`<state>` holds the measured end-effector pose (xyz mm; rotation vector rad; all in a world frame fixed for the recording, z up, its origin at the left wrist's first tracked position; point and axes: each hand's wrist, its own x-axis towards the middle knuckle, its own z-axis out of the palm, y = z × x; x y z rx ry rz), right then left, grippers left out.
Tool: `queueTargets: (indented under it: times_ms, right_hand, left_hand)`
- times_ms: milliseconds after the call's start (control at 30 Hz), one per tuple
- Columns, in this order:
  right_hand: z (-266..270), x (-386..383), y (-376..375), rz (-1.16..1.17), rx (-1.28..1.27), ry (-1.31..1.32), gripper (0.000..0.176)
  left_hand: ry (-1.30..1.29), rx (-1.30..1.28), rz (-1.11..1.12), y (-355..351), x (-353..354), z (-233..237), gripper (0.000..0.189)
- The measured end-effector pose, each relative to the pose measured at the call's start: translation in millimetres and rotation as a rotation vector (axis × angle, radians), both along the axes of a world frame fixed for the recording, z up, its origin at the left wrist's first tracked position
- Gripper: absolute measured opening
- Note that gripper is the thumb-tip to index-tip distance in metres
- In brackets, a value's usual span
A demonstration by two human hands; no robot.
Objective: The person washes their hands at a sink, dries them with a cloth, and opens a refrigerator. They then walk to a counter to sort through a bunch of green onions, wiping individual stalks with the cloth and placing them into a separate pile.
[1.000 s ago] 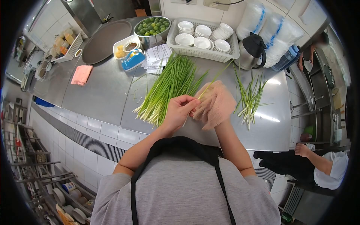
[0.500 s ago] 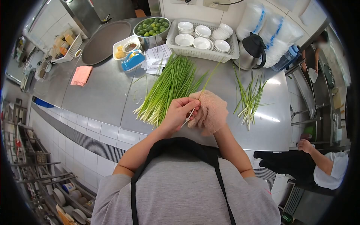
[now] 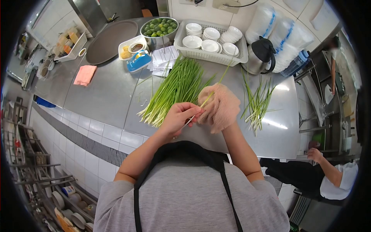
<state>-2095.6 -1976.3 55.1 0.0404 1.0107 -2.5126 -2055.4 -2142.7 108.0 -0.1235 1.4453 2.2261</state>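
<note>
In the head view my left hand [image 3: 181, 118] pinches one thin scallion [image 3: 209, 99] near its white root end. Its green part slants up and to the right, past the pink cloth [image 3: 221, 110]. My right hand is bunched inside that cloth, its fingers mostly hidden, and the cloth lies against the stalk. Just beyond my left hand spreads a big pile of scallions [image 3: 176, 87], white ends toward me. A smaller bunch of scallions [image 3: 257, 104] lies apart on the steel counter [image 3: 104, 100], right of the cloth.
At the back stand a bowl of limes [image 3: 159, 29], a white basket [image 3: 181, 50] of small bowls and a steel jug [image 3: 259, 56]. A folded pink cloth [image 3: 85, 75] and a tape dispenser [image 3: 138, 62] lie leftward. Another person [image 3: 332, 174] is at the right.
The cloth-covered right hand has moved up and slightly right along the stalk, away from my left hand. More of the stalk shows between them. My left hand has shifted slightly left.
</note>
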Motion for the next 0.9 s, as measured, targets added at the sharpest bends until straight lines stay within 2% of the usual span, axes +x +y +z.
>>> queueTargets:
  times_ms: [33, 100, 133, 200, 233, 300, 333, 400, 533, 633, 700, 733, 800, 833, 900]
  right_hand:
    - [-7, -3, 1, 0.001, 0.000, 0.001, 0.024]
    - [-21, -13, 1, -0.012, 0.417, 0.253, 0.023]
    - [-18, -19, 5, -0.012, 0.418, 0.254, 0.023]
    - [-3, -26, 12, -0.281, 1.141, 0.760, 0.018]
    - [9, -23, 11, -0.279, 1.141, 0.760, 0.018]
    - [29, -16, 8, -0.289, 0.658, 0.591, 0.011]
    - [30, -17, 8, -0.286, 0.658, 0.590, 0.011]
    - [32, -24, 11, -0.232, 0.044, 0.359, 0.009]
    - [12, -42, 22, -0.257, -0.040, 0.298, 0.010]
    - [1, -51, 38, -0.289, 0.084, 0.358, 0.016]
    - [-6, -57, 56, 0.010, -0.438, 0.051, 0.021]
    - [6, -51, 59, 0.021, -0.439, 0.039, 0.021]
    - [40, -34, 68, 0.085, -0.681, -0.251, 0.017]
    - [55, -29, 63, 0.092, -0.680, -0.264, 0.017]
    - [74, -24, 50, 0.151, -0.443, 0.260, 0.016]
  left_hand:
    - [0.001, 0.000, 0.001, -3, 1, 1, 0.015]
    - [-0.006, -0.024, -0.022, -9, 3, 2, 0.015]
    - [-0.005, -0.024, -0.021, -13, 5, 2, 0.015]
    - [0.009, -0.028, -0.049, -23, 9, 0, 0.015]
    - [0.007, -0.028, -0.047, -28, 10, 0, 0.015]
    - [0.017, -0.026, -0.082, -40, 13, -2, 0.015]
    - [0.015, -0.025, -0.080, -46, 15, -3, 0.015]
    - [0.019, -0.056, -0.087, -56, 18, -5, 0.015]
    - [0.022, -0.085, -0.087, -73, 24, -9, 0.015]
    - [0.027, -0.103, -0.119, -85, 28, -13, 0.014]
    - [0.038, -0.185, -0.161, -96, 32, -10, 0.014]
    - [0.028, -0.184, -0.149, -104, 35, -9, 0.014]
    - [0.042, -0.240, -0.012, -124, 40, -6, 0.015]
    - [0.031, -0.241, -0.002, -132, 41, -4, 0.015]
    - [0.024, 0.008, 0.252, -146, 41, 0, 0.016]
